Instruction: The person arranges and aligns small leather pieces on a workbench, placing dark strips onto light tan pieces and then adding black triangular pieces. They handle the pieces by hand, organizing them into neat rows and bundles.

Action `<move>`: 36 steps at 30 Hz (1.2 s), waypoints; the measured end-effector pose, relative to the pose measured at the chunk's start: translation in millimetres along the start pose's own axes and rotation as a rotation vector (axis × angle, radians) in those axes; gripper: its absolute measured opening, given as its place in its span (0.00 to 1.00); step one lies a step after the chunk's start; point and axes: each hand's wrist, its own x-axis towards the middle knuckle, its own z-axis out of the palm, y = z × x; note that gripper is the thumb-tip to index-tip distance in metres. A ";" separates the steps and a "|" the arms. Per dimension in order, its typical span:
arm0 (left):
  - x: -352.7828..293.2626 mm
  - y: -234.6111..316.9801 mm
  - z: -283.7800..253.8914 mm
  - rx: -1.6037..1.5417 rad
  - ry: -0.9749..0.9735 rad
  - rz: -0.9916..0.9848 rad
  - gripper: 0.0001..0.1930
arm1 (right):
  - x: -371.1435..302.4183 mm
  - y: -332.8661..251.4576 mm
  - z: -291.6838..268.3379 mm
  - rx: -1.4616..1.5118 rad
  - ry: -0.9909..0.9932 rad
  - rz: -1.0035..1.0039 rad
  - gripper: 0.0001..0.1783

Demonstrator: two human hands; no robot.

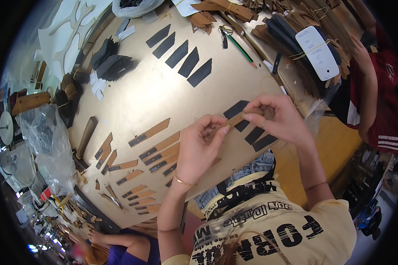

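Note:
Between my hands a brown leather strip (235,120) is stretched just above the table. The fingertips of my left hand (199,145) pinch one end, and those of my right hand (279,118) pinch the other. Dark leather pieces (265,142) lie beneath and beside my right hand, partly covered by it. To the left of my left hand lie several tan strips (149,133), each with a dark patch at one end; some of them are hidden behind that hand. Farther away, slanted black pieces (177,54) lie in a row.
A green pencil (244,51) lies at the far right, near tied leather bundles with a white tag (317,53). At left are a wooden-handled tool (87,132), a black stack (112,64) and clear plastic bags (48,141). Other people are at right (380,97) and lower left (132,247).

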 end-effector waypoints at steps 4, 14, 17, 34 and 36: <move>2.1 -4.6 5.1 0.052 0.100 -0.075 0.09 | 9.0 -1.4 11.8 0.105 0.029 0.058 0.09; 3.3 -1.2 11.5 0.086 0.178 -0.088 0.09 | 15.4 -3.0 12.3 -0.034 0.045 0.017 0.10; 5.1 -1.0 12.1 0.099 0.194 -0.083 0.09 | 15.6 -2.9 11.7 -0.060 0.042 0.024 0.11; 5.7 0.1 13.5 0.200 0.201 -0.079 0.08 | 17.6 -2.8 13.3 -0.097 0.057 -0.010 0.10; 4.4 -1.5 14.9 0.219 0.194 -0.074 0.06 | 17.9 -2.9 13.4 -0.085 0.058 -0.019 0.10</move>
